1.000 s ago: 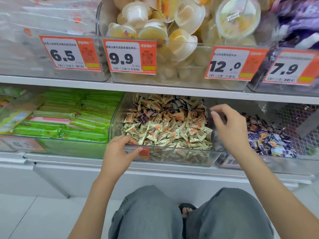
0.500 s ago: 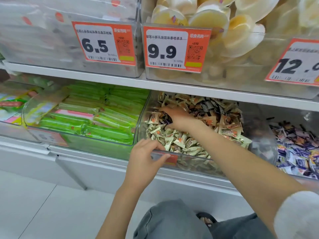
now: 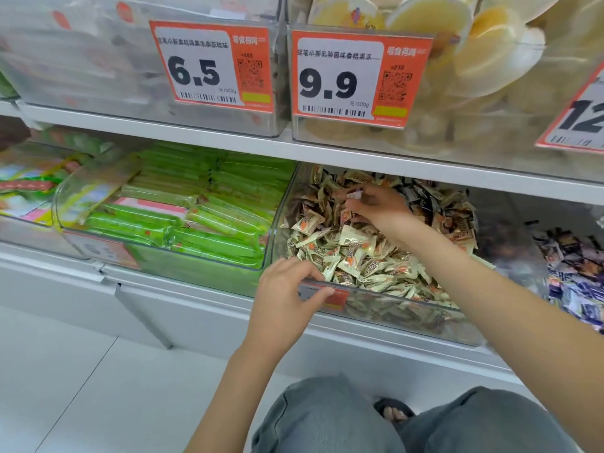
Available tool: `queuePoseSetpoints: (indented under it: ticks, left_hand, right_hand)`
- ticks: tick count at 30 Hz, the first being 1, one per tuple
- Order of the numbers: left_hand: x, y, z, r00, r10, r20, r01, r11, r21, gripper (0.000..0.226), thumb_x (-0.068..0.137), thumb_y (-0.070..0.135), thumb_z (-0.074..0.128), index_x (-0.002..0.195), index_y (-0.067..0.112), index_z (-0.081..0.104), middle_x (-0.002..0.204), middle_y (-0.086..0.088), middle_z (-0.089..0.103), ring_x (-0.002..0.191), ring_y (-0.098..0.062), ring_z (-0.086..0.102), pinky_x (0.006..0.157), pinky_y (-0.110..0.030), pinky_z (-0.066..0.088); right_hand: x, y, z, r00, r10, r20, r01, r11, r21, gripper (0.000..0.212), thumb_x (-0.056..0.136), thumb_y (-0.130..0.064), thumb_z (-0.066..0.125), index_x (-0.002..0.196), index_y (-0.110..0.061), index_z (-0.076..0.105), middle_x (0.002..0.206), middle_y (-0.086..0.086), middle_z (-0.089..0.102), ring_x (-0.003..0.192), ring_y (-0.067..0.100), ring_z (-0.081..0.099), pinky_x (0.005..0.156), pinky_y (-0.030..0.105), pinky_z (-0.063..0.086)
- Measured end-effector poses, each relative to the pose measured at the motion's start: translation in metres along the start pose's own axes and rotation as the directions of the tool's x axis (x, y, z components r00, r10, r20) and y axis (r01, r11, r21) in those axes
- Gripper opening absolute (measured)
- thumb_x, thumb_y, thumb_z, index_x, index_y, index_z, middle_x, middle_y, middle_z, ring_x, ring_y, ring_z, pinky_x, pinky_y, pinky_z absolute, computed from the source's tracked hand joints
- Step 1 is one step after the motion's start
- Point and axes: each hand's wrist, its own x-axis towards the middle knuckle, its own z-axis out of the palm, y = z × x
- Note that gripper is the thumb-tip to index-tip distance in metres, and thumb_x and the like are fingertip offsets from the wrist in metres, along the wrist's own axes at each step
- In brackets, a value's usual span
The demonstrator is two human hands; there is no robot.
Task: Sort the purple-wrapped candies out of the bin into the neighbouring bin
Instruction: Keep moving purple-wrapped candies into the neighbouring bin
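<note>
Green-wrapped bars (image 3: 196, 220) stacked in the clear bin far left, under the 6.5 price tag (image 3: 210, 65). Left hand (image 3: 287, 299) curled over the front rim of the middle candy bin (image 3: 408, 302), thumb on its label. Inside, right hand (image 3: 376, 207) over the beige candies (image 3: 353, 253), fingertips pinching 1 small wrapped candy (image 3: 354, 193), colour unclear. Purple-wrapped candies (image 3: 575, 273) piled in the neighbouring bin, far right.

Two hands are seen — the left hand (image 3: 287, 299) at six o'clock, the right hand (image 3: 376, 207) toward two o'clock. Three orange price tags are counted along twelve o'clock: the 6.5 tag (image 3: 209, 65), the 9.9 tag (image 3: 356, 78), and a cropped tag (image 3: 580, 120). The candies (image 3: 353, 253) are too many to be counted.
</note>
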Motion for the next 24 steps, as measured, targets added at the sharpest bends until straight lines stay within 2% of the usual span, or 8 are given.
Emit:
queuePoseSetpoints:
  ticks: [3,7,11,13,15,17,20,24]
  left_hand:
    - [0.003,0.003,-0.004,0.997,-0.039,0.059,0.039,0.999,-0.003,0.016,0.076,0.029,0.077,0.081,0.017,0.068,0.079,0.010,0.063,0.079,-0.007,0.054,0.075,-0.024,0.043]
    - [0.018,0.015,-0.004,0.981,-0.177,0.081,0.190,0.963,-0.193,0.013,0.081,0.030,0.071,0.093,0.024,0.068,0.079,0.011,0.066,0.075,0.000,0.059,0.070,-0.012,0.047]
    - [0.049,0.035,0.012,0.969,-0.179,0.169,0.210,0.958,-0.194,0.041,0.083,0.028,0.070,0.122,0.017,0.061,0.103,0.010,0.061,0.083,-0.005,0.063,0.079,-0.025,0.052]
    - [0.058,0.046,0.025,0.946,-0.190,0.261,0.256,0.935,-0.246,0.044,0.082,0.026,0.072,0.123,0.017,0.060,0.107,0.004,0.062,0.082,-0.010,0.067,0.078,-0.030,0.055]
    - [0.060,0.053,0.037,0.944,-0.211,0.252,0.285,0.909,-0.305,0.029,0.082,0.019,0.073,0.110,0.015,0.067,0.092,-0.005,0.069,0.074,-0.015,0.069,0.072,-0.036,0.057]
    - [0.058,0.057,0.044,0.955,-0.208,0.212,0.271,0.903,-0.334,0.011,0.083,0.015,0.070,0.094,0.015,0.070,0.074,-0.005,0.070,0.062,-0.010,0.067,0.061,-0.028,0.055]
    - [0.058,0.069,0.049,0.973,-0.131,0.189,0.174,0.957,-0.231,0.007,0.086,0.016,0.067,0.087,0.013,0.073,0.067,-0.001,0.068,0.058,-0.009,0.065,0.054,-0.023,0.049]
    - [0.064,0.100,0.060,0.977,-0.005,0.215,0.029,0.994,-0.107,0.015,0.087,0.015,0.063,0.098,0.017,0.073,0.073,-0.002,0.067,0.063,-0.019,0.061,0.061,-0.033,0.051]
  right_hand:
    - [-0.019,-0.001,-0.010,0.997,0.051,0.065,-0.069,0.949,0.306,0.021,0.088,-0.011,0.064,0.108,-0.009,0.063,0.103,-0.005,0.070,0.091,0.006,0.067,0.070,0.016,0.054]
    - [-0.042,0.000,-0.022,0.990,0.114,0.081,-0.140,0.829,0.541,0.050,0.077,-0.016,0.069,0.122,0.002,0.055,0.117,0.009,0.062,0.092,0.013,0.064,0.070,0.017,0.052]
    - [-0.063,-0.005,-0.032,0.988,0.129,0.088,-0.155,0.731,0.664,0.025,0.087,-0.009,0.060,0.111,-0.002,0.060,0.103,0.009,0.066,0.083,0.011,0.064,0.065,0.016,0.053]
    - [-0.073,-0.006,-0.035,0.992,0.103,0.076,-0.127,0.702,0.701,0.015,0.091,-0.006,0.055,0.103,-0.004,0.062,0.089,0.006,0.069,0.075,0.009,0.066,0.064,0.016,0.053]
    - [-0.084,-0.008,-0.039,0.995,0.085,0.047,-0.093,0.693,0.715,0.015,0.092,-0.006,0.054,0.104,-0.002,0.062,0.083,0.006,0.068,0.071,0.009,0.066,0.063,0.016,0.054]
    - [-0.093,-0.006,-0.046,0.998,0.060,-0.009,-0.039,0.744,0.667,0.014,0.092,-0.006,0.053,0.103,-0.004,0.063,0.082,0.004,0.067,0.072,0.008,0.067,0.067,0.017,0.055]
    - [-0.108,-0.002,-0.055,0.998,0.023,-0.065,0.015,0.846,0.533,0.015,0.094,-0.008,0.053,0.102,-0.010,0.066,0.088,0.007,0.068,0.081,0.012,0.066,0.075,0.019,0.055]
    - [-0.131,-0.001,-0.077,0.981,-0.014,-0.192,0.103,0.881,0.462,0.017,0.093,-0.012,0.057,0.103,-0.017,0.070,0.096,0.010,0.071,0.087,0.016,0.067,0.075,0.021,0.055]
